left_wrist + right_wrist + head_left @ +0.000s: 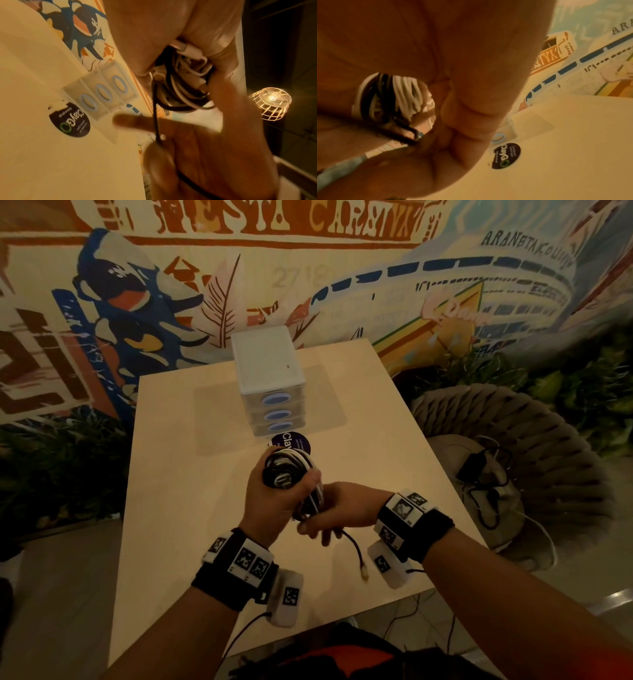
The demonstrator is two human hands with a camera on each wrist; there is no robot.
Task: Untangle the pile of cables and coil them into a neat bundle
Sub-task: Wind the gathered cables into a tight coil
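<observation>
Above a pale counter (191, 508) backed by a painted mural, the left hand (274, 501) has its grip curled round the coiled cable bundle (287, 470), held just short of the drawer unit (270, 378). Touching it on the near side, the right hand (339, 511) pinches the black loose tail (354, 549), which trails away from the drawer unit; it is probably the next length to wind.

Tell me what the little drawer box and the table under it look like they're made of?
The drawer box looks like plastic: a matte white top, see-through drawer fronts and blue oval handles. The table looks like pale wood or a wood-look laminate, smooth and lightly glossy, since it mirrors the box faintly. No grain shows, so I can't tell which.
</observation>
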